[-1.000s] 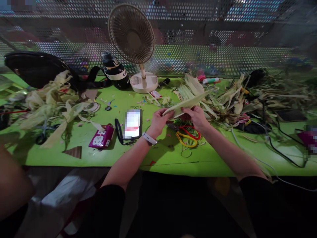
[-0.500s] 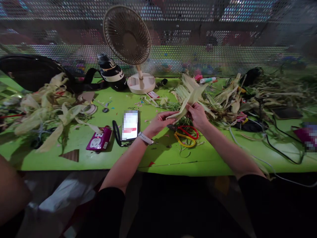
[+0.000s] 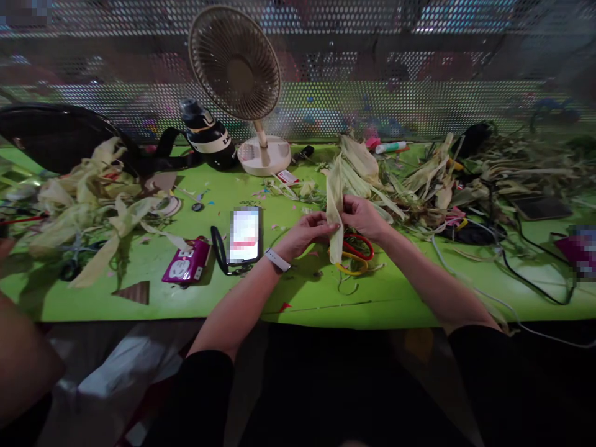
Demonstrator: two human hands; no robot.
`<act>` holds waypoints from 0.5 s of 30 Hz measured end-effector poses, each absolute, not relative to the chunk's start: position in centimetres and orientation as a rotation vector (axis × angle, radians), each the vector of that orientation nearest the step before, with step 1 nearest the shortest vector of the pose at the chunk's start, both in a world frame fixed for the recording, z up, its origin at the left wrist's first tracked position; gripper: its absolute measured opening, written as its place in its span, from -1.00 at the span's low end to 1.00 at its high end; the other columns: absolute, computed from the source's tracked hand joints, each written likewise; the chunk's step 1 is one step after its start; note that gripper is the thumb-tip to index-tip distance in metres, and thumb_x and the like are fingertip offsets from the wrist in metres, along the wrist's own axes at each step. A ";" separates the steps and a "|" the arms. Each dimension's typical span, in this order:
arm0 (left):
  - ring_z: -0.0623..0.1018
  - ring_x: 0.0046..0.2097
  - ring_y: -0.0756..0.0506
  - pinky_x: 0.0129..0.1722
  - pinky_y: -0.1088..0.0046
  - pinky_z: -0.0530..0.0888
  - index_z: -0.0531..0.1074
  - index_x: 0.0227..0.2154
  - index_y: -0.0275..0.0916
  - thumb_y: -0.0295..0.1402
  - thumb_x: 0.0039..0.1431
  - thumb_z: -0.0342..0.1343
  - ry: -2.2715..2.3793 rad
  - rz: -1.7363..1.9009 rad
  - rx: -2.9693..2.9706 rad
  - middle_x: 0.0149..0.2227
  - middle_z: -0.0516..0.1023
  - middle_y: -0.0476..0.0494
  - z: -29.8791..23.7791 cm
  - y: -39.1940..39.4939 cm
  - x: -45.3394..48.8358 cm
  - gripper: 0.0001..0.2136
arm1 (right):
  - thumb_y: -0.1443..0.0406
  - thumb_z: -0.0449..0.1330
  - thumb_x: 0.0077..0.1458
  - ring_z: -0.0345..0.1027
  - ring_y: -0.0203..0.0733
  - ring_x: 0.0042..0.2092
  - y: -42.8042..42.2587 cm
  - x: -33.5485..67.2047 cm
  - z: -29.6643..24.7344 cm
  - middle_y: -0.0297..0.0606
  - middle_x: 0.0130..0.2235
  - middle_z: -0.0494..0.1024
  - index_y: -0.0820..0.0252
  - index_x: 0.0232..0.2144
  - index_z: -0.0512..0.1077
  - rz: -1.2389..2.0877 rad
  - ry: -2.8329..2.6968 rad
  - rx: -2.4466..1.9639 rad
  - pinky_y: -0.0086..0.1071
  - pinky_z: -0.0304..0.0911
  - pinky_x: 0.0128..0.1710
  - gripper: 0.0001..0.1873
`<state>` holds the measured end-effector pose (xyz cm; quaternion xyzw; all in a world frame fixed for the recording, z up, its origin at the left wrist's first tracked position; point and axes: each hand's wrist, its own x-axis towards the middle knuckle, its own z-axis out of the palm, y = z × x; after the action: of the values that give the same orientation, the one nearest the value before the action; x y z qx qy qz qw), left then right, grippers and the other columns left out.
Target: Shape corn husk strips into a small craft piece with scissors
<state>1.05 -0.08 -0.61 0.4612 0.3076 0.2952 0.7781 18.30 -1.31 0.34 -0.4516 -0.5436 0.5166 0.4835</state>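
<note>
A pale corn husk (image 3: 334, 192) hangs upright between my two hands, its lower end dropping in front of the scissors. My left hand (image 3: 311, 231), with a white band at the wrist, pinches it from the left. From the other side, my right hand (image 3: 364, 215) has its fingers closed on the husk's right edge. Scissors with red and yellow handles (image 3: 356, 256) lie on the green table (image 3: 298, 292) just under my hands, partly hidden. Behind them spreads a heap of loose husks (image 3: 365, 164).
A fan (image 3: 263, 155) and a black bottle (image 3: 212, 139) stand at the back. Left of my hands lie a lit phone (image 3: 244, 236), a purple packet (image 3: 186, 262) and more husks (image 3: 105, 186). Cables (image 3: 512, 267) cross the right side. Someone's arm (image 3: 23, 360) is at the far left.
The husk has turned from a slanted, nearly flat position to upright, its lower end now hanging down. My right hand has shifted slightly left and down, closer to my left hand.
</note>
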 end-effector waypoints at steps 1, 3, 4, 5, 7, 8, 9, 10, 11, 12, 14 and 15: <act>0.53 -0.39 0.05 -0.35 0.51 0.48 0.47 -0.32 -0.32 -0.25 -0.33 0.49 0.668 0.625 1.007 -0.36 0.57 -0.02 -0.6 0.0 1.0 -0.53 | 0.20 0.46 -0.27 0.40 -0.28 -0.39 -1.3 18.3 0.4 -0.42 -0.46 0.55 0.16 -0.44 0.45 1.270 -1.333 -1.099 -0.38 0.35 -0.31 -0.66; 0.53 -0.40 0.05 -0.35 0.50 0.48 0.48 -0.38 -0.33 -0.27 -0.34 0.50 0.672 0.606 1.012 -0.38 0.57 -0.03 -0.8 0.0 0.9 -0.56 | 0.24 0.44 -0.25 0.41 -0.28 -0.40 -1.4 18.4 0.5 -0.42 -0.46 0.56 0.16 -0.42 0.45 1.281 -1.347 -1.109 -0.37 0.37 -0.30 -0.69; 0.54 -0.40 0.04 -0.34 0.48 0.49 0.47 -0.40 -0.33 -0.28 -0.35 0.50 0.670 0.600 1.010 -0.40 0.57 -0.03 -0.9 0.0 0.9 -0.57 | 0.26 0.44 -0.25 0.42 -0.29 -0.40 -1.4 18.4 0.6 -0.41 -0.45 0.56 0.16 -0.41 0.45 1.283 -1.357 -1.116 -0.36 0.38 -0.28 -0.70; 0.54 -0.40 0.03 -0.33 0.46 0.49 0.47 -0.42 -0.33 -0.29 -0.35 0.50 0.665 0.593 1.011 -0.42 0.57 -0.02 -1.0 0.1 0.9 -0.58 | 0.27 0.44 -0.25 0.43 -0.28 -0.39 -1.5 18.4 0.8 -0.40 -0.43 0.58 0.17 -0.42 0.45 1.284 -1.370 -1.121 -0.35 0.39 -0.26 -0.71; 0.55 -0.40 0.03 -0.31 0.45 0.49 0.45 -0.43 -0.33 -0.30 -0.35 0.50 0.653 0.579 1.017 -0.43 0.57 -0.02 -1.3 0.2 0.9 -0.59 | 0.29 0.44 -0.26 0.45 -0.27 -0.36 -1.7 18.5 1.3 -0.38 -0.40 0.60 0.16 -0.43 0.46 1.306 -1.404 -1.131 -0.31 0.41 -0.20 -0.72; 0.55 -0.40 0.03 -0.31 0.46 0.49 0.45 -0.43 -0.33 -0.30 -0.34 0.50 0.649 0.574 1.020 -0.43 0.57 -0.02 -1.4 0.2 0.9 -0.59 | 0.30 0.43 -0.26 0.45 -0.26 -0.35 -1.8 18.7 1.5 -0.37 -0.39 0.61 0.16 -0.43 0.47 1.324 -1.423 -1.133 -0.29 0.41 -0.18 -0.73; 0.55 -0.41 0.04 -0.32 0.46 0.49 0.45 -0.43 -0.33 -0.31 -0.35 0.51 0.648 0.568 1.020 -0.44 0.57 -0.02 -1.5 0.3 0.9 -0.58 | 0.31 0.43 -0.25 0.46 -0.25 -0.34 -1.8 18.8 1.9 -0.37 -0.38 0.61 0.16 -0.43 0.49 1.344 -1.441 -1.132 -0.27 0.42 -0.16 -0.74; 0.54 -0.42 0.05 -0.33 0.47 0.49 0.44 -0.43 -0.33 -0.31 -0.36 0.51 0.648 0.559 1.017 -0.44 0.57 -0.01 -1.5 0.4 0.8 -0.58 | 0.31 0.43 -0.24 0.46 -0.24 -0.33 -1.9 19.0 2.2 -0.36 -0.38 0.61 0.17 -0.42 0.50 1.365 -1.458 -1.127 -0.26 0.42 -0.15 -0.75; 0.54 -0.43 0.05 -0.34 0.47 0.49 0.44 -0.43 -0.33 -0.32 -0.37 0.51 0.648 0.551 1.013 -0.45 0.57 0.00 -1.6 0.5 0.8 -0.58 | 0.32 0.42 -0.24 0.47 -0.23 -0.32 -1.9 19.3 2.5 -0.36 -0.38 0.61 0.17 -0.41 0.52 1.383 -1.475 -1.118 -0.26 0.42 -0.14 -0.76; 0.53 -0.45 0.05 -0.36 0.47 0.49 0.44 -0.43 -0.33 -0.32 -0.37 0.51 0.646 0.546 1.010 -0.46 0.56 0.01 -1.6 0.6 0.7 -0.57 | 0.33 0.42 -0.23 0.47 -0.23 -0.31 -1.9 19.6 2.7 -0.35 -0.38 0.61 0.18 -0.39 0.53 1.398 -1.492 -1.103 -0.26 0.42 -0.14 -0.76; 0.53 -0.46 0.06 -0.40 0.49 0.48 0.44 -0.44 -0.32 -0.32 -0.37 0.51 0.634 0.530 1.015 -0.46 0.56 0.01 -1.7 0.9 0.4 -0.58 | 0.32 0.41 -0.21 0.47 -0.24 -0.30 -1.8 20.1 3.0 -0.34 -0.37 0.60 0.19 -0.37 0.55 1.423 -1.528 -1.075 -0.27 0.41 -0.14 -0.76; 0.53 -0.46 0.06 -0.41 0.50 0.47 0.44 -0.44 -0.32 -0.32 -0.36 0.51 0.625 0.522 1.021 -0.46 0.57 0.01 -1.7 0.9 0.3 -0.59 | 0.32 0.41 -0.20 0.47 -0.25 -0.30 -1.8 20.4 3.1 -0.34 -0.37 0.60 0.19 -0.38 0.56 1.430 -1.543 -1.075 -0.28 0.42 -0.15 -0.77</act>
<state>0.29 0.94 -1.74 0.4749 0.2910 0.2426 0.7943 20.36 -1.78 3.11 -0.4209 -0.6042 0.5599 0.3799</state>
